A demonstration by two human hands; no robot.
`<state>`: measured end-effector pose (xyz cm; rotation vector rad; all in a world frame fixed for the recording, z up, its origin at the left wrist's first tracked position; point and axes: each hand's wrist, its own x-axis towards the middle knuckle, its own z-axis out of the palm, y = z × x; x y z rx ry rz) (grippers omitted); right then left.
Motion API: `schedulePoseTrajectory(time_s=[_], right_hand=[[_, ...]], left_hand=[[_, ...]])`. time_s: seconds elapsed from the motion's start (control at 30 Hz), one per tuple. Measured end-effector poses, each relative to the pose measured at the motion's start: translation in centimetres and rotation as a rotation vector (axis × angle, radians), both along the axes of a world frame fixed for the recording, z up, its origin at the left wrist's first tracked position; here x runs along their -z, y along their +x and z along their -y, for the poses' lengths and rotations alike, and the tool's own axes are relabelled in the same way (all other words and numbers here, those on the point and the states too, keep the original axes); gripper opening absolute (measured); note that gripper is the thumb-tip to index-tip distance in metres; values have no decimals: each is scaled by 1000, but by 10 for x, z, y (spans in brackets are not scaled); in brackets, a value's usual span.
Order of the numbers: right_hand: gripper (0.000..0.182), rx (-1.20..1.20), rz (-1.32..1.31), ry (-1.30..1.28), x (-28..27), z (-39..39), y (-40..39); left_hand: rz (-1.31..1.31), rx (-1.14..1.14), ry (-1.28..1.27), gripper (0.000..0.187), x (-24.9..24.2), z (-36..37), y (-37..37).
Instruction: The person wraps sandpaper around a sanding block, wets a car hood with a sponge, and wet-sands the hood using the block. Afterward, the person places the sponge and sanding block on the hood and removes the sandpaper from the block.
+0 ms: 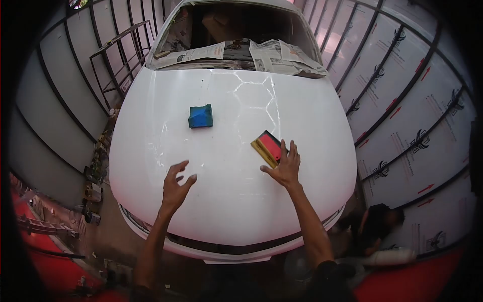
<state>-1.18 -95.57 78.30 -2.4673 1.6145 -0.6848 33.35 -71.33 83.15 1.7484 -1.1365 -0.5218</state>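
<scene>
A white car hood (216, 201) fills the middle of the view. On its right half lies a red and yellow block (269, 146) with a dark edge, tilted at an angle. My right hand (285, 168) is at the block's right side with its fingers spread; whether the fingertips touch it is hard to tell. Over the left part of the hood my left hand (177, 186) is held with fingers apart and nothing in it. A blue and green block (201, 116) rests farther up the hood, beyond my left hand.
Newspaper sheets (282, 56) lie at the windshield opening. A metal frame stands at the left by the wall (45, 131). Printed panels (402, 100) line the right. At the lower right a person (375, 224) in dark clothing is low beside the car. A ladder (48, 226) lies lower left.
</scene>
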Motion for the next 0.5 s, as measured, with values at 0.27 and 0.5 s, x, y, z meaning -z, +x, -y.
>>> schedulePoseTrajectory(time_s=[0.27, 0.5], right_hand=[[85, -1, -147, -64, 42, 33, 29], [50, -99, -38, -280, 73, 11, 15]], left_hand=[[810, -377, -160, 102, 127, 316, 118], [605, -113, -167, 67, 81, 262, 64]])
